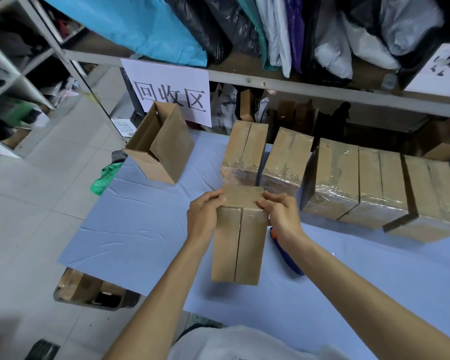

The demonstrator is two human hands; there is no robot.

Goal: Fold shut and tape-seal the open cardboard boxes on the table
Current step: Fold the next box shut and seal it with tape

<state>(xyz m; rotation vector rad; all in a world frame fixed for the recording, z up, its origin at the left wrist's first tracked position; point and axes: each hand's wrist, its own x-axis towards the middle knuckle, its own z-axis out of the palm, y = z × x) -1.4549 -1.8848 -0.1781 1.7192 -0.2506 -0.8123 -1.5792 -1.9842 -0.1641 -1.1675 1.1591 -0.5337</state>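
A white garment [244, 344] is filling the bottom edge of the frame, and two bare forearms are reaching up from it toward the middle. At the lower left, a carton [89, 289] is sitting on the floor, partly tucked beneath the blue-covered table [130, 229]. Above it, a green bag [103, 178] is hanging off the table's left edge. Just right of that, an open box [161, 149] is lying tipped over, its mouth facing the upper left, with a paper sign [169, 92] hanging behind it.

In the centre, the left hand [204, 211] is gripping the upper left corner of a closed box [238, 242], and the right hand [281, 211] is curling its fingers round the upper right corner. Whether the box's base is touching the table cannot be told. Two taped boxes [244, 152] are crowding in directly behind it. A blue object [286, 253] is lying half hidden behind the right forearm. Farther right, a row of sealed boxes [369, 183] is standing side by side, under a shelf [309, 87] holding plastic bags.
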